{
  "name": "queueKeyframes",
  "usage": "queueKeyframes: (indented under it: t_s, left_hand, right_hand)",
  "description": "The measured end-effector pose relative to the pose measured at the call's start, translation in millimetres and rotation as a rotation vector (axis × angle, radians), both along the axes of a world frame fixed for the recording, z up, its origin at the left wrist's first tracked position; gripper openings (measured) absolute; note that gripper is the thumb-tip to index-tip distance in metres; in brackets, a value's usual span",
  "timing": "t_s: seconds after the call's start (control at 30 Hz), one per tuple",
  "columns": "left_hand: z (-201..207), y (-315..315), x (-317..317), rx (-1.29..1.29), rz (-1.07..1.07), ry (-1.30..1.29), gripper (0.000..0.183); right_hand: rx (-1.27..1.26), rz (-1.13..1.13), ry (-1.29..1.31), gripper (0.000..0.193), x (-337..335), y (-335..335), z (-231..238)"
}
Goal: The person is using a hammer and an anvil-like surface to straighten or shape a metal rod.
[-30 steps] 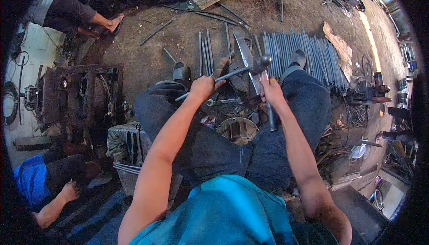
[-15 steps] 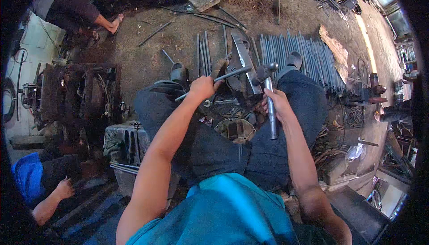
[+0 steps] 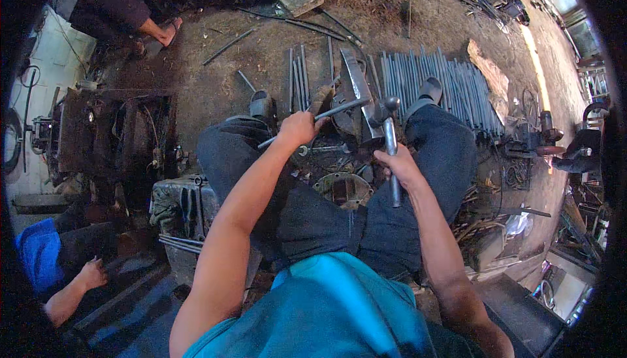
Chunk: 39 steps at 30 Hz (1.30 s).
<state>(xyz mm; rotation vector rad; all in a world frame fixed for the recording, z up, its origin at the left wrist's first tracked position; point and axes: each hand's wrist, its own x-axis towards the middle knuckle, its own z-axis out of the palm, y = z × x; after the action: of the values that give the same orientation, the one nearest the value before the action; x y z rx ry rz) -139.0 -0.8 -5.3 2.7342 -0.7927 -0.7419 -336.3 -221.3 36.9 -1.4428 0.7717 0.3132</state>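
Between my knees stands a long, narrow anvil-like steel bar (image 3: 356,77) with a worn, shiny top. My left hand (image 3: 298,129) is closed round a thin metal rod (image 3: 342,107), whose far end lies at the bar's edge. In my right hand (image 3: 400,164) is a hammer (image 3: 390,137) with a shiny metal handle; its head (image 3: 386,109) is just right of the bar, near the rod's end. I cannot tell whether the head touches the bar. A wrench-like tool (image 3: 326,150) and a round metal piece (image 3: 343,189) lie below my hands.
Many grey rods (image 3: 437,84) lie in a row on the ground beyond my right foot. A dark metal stand (image 3: 117,129) is at the left. A co-worker's hand (image 3: 92,273) shows lower left, another person's foot (image 3: 172,32) upper left. A metal box (image 3: 186,211) sits beside my left leg.
The hammer has shifted slightly left and down, closer to the bar, with my right hand lower. My left hand and the rod have barely moved.
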Motion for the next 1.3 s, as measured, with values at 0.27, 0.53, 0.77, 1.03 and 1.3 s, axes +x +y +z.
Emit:
queueKeyframes:
  t_s: [0.27,0.53,0.77,1.03,1.3]
  left_hand:
    - [9.5,-0.4,2.4,-0.016,-0.052,-0.042,0.040]
    - [-19.5,10.7,5.4,-0.076,-0.054,-0.177,0.015]
    - [-15.8,10.0,6.1,-0.029,-0.052,-0.252,0.014]
    - [-28.7,10.4,3.5,-0.071,-0.048,-0.305,0.012]
    - [-19.3,7.5,4.0,0.002,-0.052,-0.235,0.011]
  right_hand:
    - [-0.469,0.022,0.049,0.033,-1.9,7.5,-20.9]
    - [-0.299,-0.082,0.021,0.026,3.6,13.5,-15.0]
    - [-0.240,-0.117,0.010,0.023,8.2,15.7,-12.3]
    - [-0.207,-0.134,-0.014,0.016,10.1,12.1,-21.2]
    - [-0.269,-0.066,-0.105,0.015,44.7,3.1,3.3]
